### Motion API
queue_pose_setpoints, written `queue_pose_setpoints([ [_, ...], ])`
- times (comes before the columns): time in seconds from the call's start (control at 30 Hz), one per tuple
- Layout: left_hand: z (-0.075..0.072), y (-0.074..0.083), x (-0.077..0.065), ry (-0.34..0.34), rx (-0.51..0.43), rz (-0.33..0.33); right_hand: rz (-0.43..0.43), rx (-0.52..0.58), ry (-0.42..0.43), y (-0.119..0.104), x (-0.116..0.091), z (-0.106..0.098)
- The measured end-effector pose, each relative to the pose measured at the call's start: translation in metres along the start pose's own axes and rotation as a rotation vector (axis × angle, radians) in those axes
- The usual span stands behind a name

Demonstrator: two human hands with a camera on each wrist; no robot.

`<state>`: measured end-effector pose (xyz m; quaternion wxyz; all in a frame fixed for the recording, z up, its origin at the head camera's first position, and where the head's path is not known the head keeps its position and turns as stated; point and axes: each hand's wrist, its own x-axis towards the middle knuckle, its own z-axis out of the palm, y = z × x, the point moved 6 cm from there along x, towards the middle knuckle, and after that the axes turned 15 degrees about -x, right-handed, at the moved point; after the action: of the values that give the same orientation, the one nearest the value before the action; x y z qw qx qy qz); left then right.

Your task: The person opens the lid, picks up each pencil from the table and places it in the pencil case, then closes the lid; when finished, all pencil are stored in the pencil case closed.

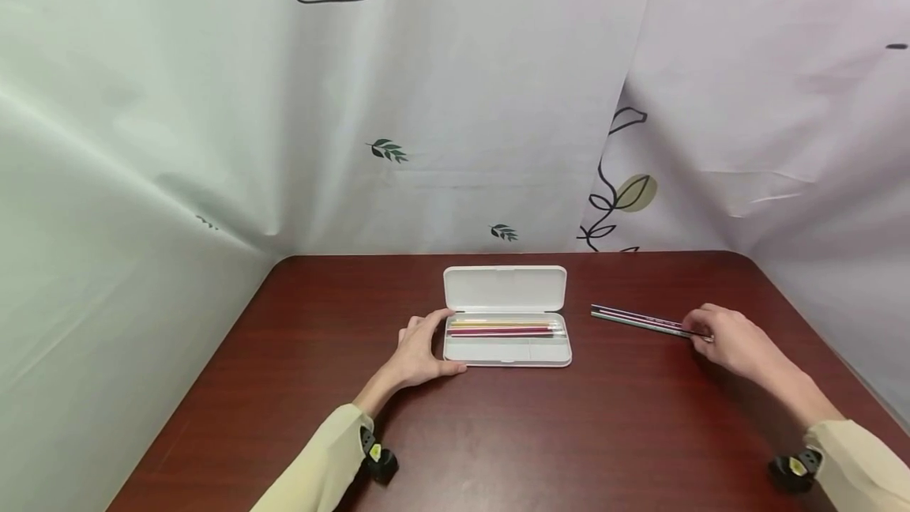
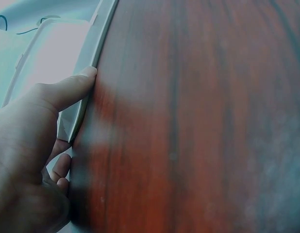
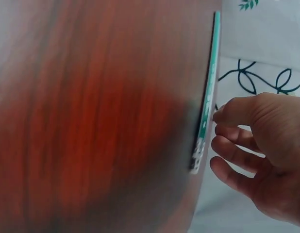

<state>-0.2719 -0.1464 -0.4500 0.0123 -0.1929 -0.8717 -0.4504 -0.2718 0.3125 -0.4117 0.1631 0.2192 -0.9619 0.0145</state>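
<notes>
Pencil case: I see the open white pencil case [image 1: 486,352] at the centre of the head view, slightly below the middle, its lid [image 1: 505,288] raised on the far side.
Inside pencils: yellow and red pencils [image 1: 501,332] lie along the case's far half.
Left hand: my left hand [image 1: 415,358] grips the case's left end, thumb on the near edge, a finger at the far corner.
Loose pencils: a slim bundle of pencils [image 1: 636,320], right of centre, slants down toward the right; one shows green in the right wrist view.
Right hand: my right hand [image 1: 735,344], fingers bent, is at the bundle's right end; I cannot tell whether they pinch it.
Table: reddish-brown table [image 1: 540,433] across the lower frame.
Backdrop: pale leaf-printed cloth [image 1: 483,85] fills the upper frame.
</notes>
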Motion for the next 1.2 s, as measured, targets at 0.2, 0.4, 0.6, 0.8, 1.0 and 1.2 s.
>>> queue_pose_setpoints([
  [0.2,0.0001,-0.0013,0.0000,-0.002,0.007,-0.005,-0.054,-0.012,0.081,0.0027,-0.0036,0.0040],
  [0.4,-0.0004,-0.0009,0.0018,0.001,-0.006,-0.003,-0.089,-0.013,0.088,0.0035,-0.0015,0.0067],
  [0.6,-0.0014,0.0002,0.0015,0.007,-0.004,0.000,-0.099,-0.028,0.081,0.0027,0.0013,0.0080],
  [0.8,0.0002,0.0004,-0.0036,-0.003,-0.006,0.004,-0.104,-0.016,0.060,-0.0014,-0.0030,0.0102],
  [1.0,0.0003,-0.0007,-0.0064,0.000,-0.014,-0.003,-0.109,-0.018,0.059,-0.0044,-0.0053,0.0105],
  [1.2,0.0010,0.0011,-0.0043,0.004,-0.030,0.003,-0.121,-0.008,0.093,-0.0054,-0.0048,0.0040],
])
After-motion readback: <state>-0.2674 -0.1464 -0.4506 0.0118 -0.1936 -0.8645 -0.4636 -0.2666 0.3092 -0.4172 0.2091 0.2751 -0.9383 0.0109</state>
